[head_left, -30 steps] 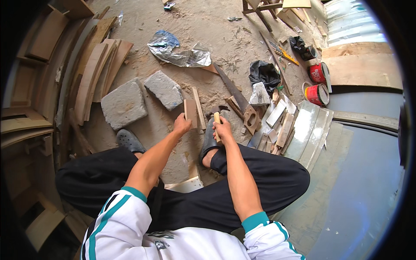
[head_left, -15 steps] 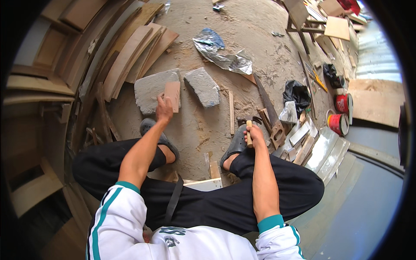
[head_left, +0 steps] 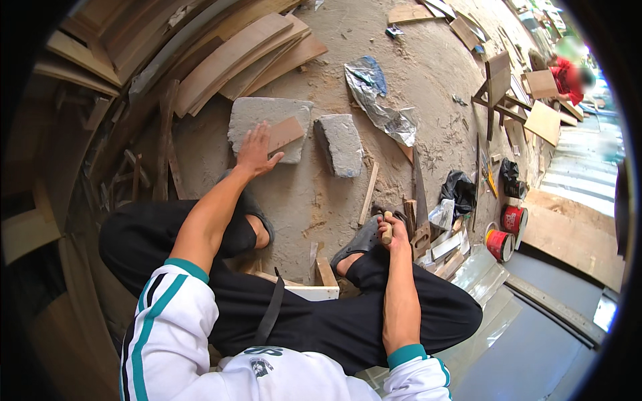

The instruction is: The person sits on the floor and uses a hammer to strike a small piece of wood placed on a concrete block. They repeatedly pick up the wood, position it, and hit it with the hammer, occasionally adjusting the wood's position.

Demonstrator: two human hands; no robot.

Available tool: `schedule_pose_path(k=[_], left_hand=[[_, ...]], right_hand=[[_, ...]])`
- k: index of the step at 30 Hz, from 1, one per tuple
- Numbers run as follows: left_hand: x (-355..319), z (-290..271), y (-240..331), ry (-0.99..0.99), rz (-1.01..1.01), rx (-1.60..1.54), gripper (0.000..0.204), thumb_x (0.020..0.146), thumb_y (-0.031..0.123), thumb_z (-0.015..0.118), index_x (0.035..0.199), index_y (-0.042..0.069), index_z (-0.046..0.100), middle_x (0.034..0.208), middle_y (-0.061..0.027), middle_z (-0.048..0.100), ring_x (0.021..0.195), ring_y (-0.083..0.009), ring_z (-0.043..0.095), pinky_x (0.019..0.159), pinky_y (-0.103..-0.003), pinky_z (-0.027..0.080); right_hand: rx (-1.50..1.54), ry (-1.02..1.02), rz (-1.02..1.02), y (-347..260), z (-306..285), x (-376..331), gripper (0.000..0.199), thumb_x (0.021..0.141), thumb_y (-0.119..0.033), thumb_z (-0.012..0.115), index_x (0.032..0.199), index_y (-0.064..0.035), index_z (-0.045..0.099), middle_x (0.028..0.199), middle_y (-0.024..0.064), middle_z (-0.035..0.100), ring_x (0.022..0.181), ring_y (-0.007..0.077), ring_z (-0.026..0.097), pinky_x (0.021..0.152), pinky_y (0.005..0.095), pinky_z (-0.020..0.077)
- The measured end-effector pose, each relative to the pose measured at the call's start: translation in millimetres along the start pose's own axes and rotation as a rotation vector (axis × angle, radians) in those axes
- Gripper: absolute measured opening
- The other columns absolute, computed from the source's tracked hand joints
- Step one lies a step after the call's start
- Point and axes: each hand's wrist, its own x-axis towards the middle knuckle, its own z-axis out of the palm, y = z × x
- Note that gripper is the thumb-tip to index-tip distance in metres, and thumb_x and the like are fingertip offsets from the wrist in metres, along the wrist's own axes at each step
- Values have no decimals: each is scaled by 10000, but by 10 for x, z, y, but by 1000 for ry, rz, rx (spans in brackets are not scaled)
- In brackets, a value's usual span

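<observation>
Head view shows the left hand (head_left: 256,151) reaching forward to the large stone slab (head_left: 257,117), fingers spread and flat over the near end of a small wooden piece (head_left: 285,132) that lies on the slab's top. A second ago this piece was held upright nearer the person's feet, close to the right hand. Half a second ago it had reached the slab, and now it lies flat there with the palm pressing it rather than gripping it. By my judgement it has been set down on a firm base to be worked on.

The right hand (head_left: 396,232) sits well right of the slab, over the sandalled foot, closed in a fist round a short wooden handle (head_left: 386,231). The tool's working end is hidden.

Just right of the slab lies a smaller stone block (head_left: 341,144), and beyond that a crumpled foil sheet (head_left: 374,100). Curved wooden boards (head_left: 247,57) are stacked behind the slab.

As for containers, two red tins (head_left: 506,230) stand far right of the slab, beside scraps of wood, and their contents cannot be made out. A black bag (head_left: 461,189) slumps near them, with whatever is inside it hidden.
</observation>
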Motion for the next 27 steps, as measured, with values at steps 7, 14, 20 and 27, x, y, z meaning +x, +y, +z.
schedule_pose_path(k=[7,14,20,27], left_hand=[[221,128,-25,-146,35,-92,836,928,517,511,1530,35,188,1608,-186,122,1494,-310,115,1204,-447,122],[300,10,57,-294,-50,31,984,881,605,536,1565,132,11,1608,-228,-34,1495,-379,-27,1190,-526,11],[450,-80,116,-480,-102,40,964,885,599,535,1569,187,-6,1612,-214,-54,1493,-385,-49,1187,-534,-5],[330,91,22,-283,1,53,882,906,558,526,1561,192,64,1612,-204,-8,1490,-394,-9,1189,-538,19]], right_hand=[[-495,205,-550,584,674,-230,312,941,-336,604,889,-48,497,650,43,505,446,146,526,366,300,450],[-815,-85,-922,711,1497,-560,269,929,-232,602,1065,-28,493,647,46,522,436,142,510,384,304,402],[-995,-94,-850,868,2119,-422,232,915,-233,640,916,-17,556,662,82,567,531,167,515,526,342,426],[-1158,-158,-1349,887,2400,-384,235,937,-288,642,931,-63,573,605,-14,505,434,78,455,396,267,360]])
